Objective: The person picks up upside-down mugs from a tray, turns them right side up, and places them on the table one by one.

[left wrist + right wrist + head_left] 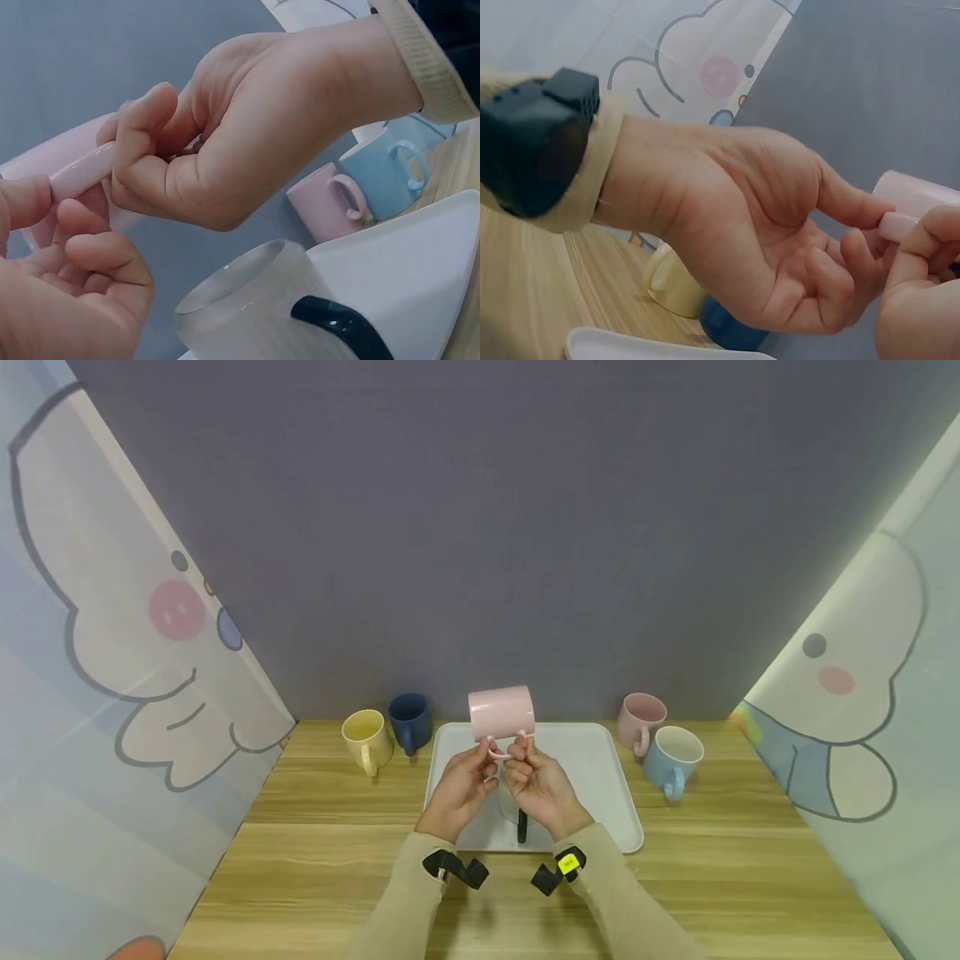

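A pink mug (501, 713) is held in the air, lying on its side with its handle toward me. My left hand (459, 789) pinches the left end of the handle between thumb and fingers. At the other end, my right hand (546, 787) pinches the same handle, as the left wrist view also shows. Beneath the hands, a frosted cup (247, 315) with a black handle (522, 827) stands on a white tray (600, 777). In the head view the hands mostly cover that cup.
Left of the tray stand a yellow mug (367, 739) and a dark blue mug (410, 718). A second pink mug (637, 720) and a light blue mug (663, 764) stand to its right. Behind the wooden table (315, 877) rises a grey wall (480, 527).
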Demonstrator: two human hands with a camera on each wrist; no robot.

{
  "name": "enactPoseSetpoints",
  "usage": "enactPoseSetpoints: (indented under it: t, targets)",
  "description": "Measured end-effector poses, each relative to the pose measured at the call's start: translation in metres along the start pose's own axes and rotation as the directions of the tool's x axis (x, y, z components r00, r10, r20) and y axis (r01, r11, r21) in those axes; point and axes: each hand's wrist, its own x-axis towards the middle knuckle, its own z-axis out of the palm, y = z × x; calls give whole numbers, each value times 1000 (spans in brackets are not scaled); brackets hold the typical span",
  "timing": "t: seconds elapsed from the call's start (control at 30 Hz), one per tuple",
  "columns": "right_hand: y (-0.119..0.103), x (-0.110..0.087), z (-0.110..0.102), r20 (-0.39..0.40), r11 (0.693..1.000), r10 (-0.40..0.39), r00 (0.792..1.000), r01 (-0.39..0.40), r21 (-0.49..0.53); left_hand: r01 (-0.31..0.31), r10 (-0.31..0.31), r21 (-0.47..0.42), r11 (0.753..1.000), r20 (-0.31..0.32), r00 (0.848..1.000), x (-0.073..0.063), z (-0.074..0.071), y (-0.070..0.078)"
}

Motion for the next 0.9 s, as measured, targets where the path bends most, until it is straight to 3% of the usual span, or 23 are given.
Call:
enactPoseSetpoints:
  t: [0.2,0.3,0.4,0.6,0.73,0.83,0.9]
  targets:
    - [-4,-1,0,21,998,21,1000,-19,-65,-54,54,-17,998,13,998,-2,5,-1]
    - [-6,-3,2,6,985,17,1000,-15,-173,-82,82,-2,997,14,997,-4,7,-1]
    - [-8,-6,4,-59,945,-18,998,-2,-327,-114,114,24,993,17,993,-5,9,0]
    - [-23,-15,3,-189,786,-115,975,-27,-617,-214,213,102,971,22,977,-9,6,5]
    - [-45,-22,-6,-275,693,-269,923,-13,-720,-276,282,201,940,-4,959,-12,-5,15]
    - [-62,-26,-20,-288,570,-370,883,-29,-821,-288,322,308,907,-67,944,-15,-20,22]
    - [-71,-28,-32,-275,462,-422,864,-56,-885,-288,353,386,876,-108,929,-19,-30,26]
